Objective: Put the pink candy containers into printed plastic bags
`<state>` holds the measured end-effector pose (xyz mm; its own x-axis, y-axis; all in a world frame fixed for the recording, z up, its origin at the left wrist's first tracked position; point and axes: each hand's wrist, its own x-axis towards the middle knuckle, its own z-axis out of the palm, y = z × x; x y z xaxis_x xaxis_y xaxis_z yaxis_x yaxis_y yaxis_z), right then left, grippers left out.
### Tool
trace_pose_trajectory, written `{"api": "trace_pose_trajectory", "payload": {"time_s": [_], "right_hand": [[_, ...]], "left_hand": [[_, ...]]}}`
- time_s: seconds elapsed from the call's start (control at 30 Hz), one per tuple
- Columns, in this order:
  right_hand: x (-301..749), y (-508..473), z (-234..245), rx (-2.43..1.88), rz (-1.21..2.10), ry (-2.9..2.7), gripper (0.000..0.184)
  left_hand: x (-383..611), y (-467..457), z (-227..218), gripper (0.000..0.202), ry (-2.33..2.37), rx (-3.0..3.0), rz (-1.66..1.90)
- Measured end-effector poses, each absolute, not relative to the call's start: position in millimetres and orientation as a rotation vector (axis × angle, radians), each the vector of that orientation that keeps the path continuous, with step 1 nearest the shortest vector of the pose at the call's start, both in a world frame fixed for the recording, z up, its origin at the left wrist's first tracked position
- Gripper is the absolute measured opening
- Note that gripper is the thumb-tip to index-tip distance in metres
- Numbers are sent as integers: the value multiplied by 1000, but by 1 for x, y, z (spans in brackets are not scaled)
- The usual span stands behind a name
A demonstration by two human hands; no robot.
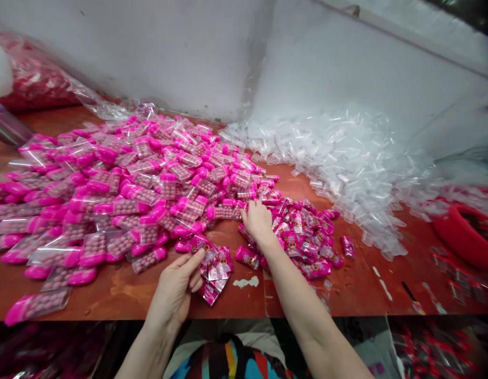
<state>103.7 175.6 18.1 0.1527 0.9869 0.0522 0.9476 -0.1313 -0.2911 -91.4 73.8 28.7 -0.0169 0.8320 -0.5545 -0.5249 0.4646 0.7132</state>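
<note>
My left hand [176, 287] is closed on a small bunch of pink labelled packets [214, 273] just above the table's front edge. My right hand [258, 221] reaches forward with its fingers curled into the edge of a big heap of pink-capped candy tubes in clear sleeves [121, 189]; whether it grips one is hidden. To the right of that hand lies a smaller pile of labelled pink packets [302, 237].
A large mound of empty clear plastic sleeves [338, 163] fills the back right of the red-brown table [121, 289]. A red round container [465, 231] sits at the right edge. A bag of red items [34, 79] lies at the back left. White wall behind.
</note>
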Motion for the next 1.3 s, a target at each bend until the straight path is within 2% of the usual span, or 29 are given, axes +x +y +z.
{"api": "trace_pose_trajectory", "payload": {"time_s": [0.2, 0.37, 0.47, 0.63, 0.73, 0.83, 1.3], "right_hand": [[96, 173, 1, -2142, 333, -1866, 35], [108, 160, 5, -1951, 514, -1722, 48], [118, 147, 10, -1819, 643, -1594, 48], [116, 106, 22, -1174, 1413, -1011, 48], [106, 79, 23, -995, 1647, -832, 42], [95, 56, 21, -993, 1672, -770, 38], [57, 7, 6, -1144, 1358, -1011, 38]], "left_hand": [[-92, 71, 27, 37, 1126, 303, 1086], [-97, 66, 29, 36, 1077, 285, 1118], [-95, 62, 32, 34, 1048, 276, 1122], [-86, 56, 37, 35, 994, 245, 1146], [-81, 51, 39, 36, 963, 205, 1162], [-79, 45, 37, 35, 947, 182, 1168], [-62, 30, 29, 25, 984, 181, 1137]]}}
